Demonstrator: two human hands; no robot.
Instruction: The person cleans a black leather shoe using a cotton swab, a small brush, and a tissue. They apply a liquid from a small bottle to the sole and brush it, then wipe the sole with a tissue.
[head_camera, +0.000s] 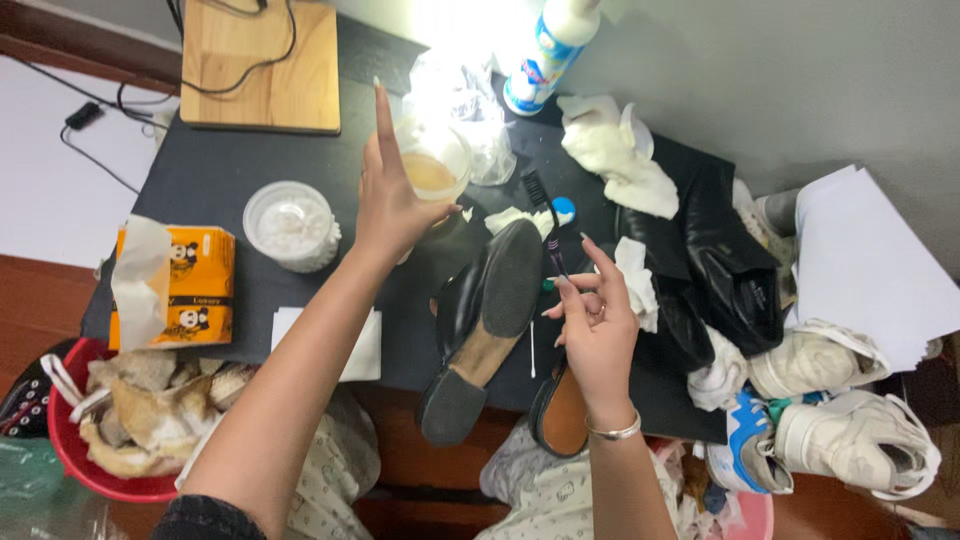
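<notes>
My left hand (392, 190) grips a clear plastic cup (432, 165) of yellowish liquid, the index finger pointing up, above the black table (210, 165). In my right hand (595, 325) is a small black brush (540, 205), held by its handle with the bristles raised toward the cup. Between the hands a black low-heeled shoe (490, 320) lies sole-up on the table, its heel over the front edge. A second shoe with a tan insole (562, 410) sits under my right wrist.
An orange tissue box (190, 285), a white round tub of cotton pads (290, 225), a wooden board (262, 65) and a white bottle (548, 45) are on the table. Black boots (715, 265), white cloths and white sneakers (850, 420) crowd the right. A red bin (75, 455) of used tissues stands lower left.
</notes>
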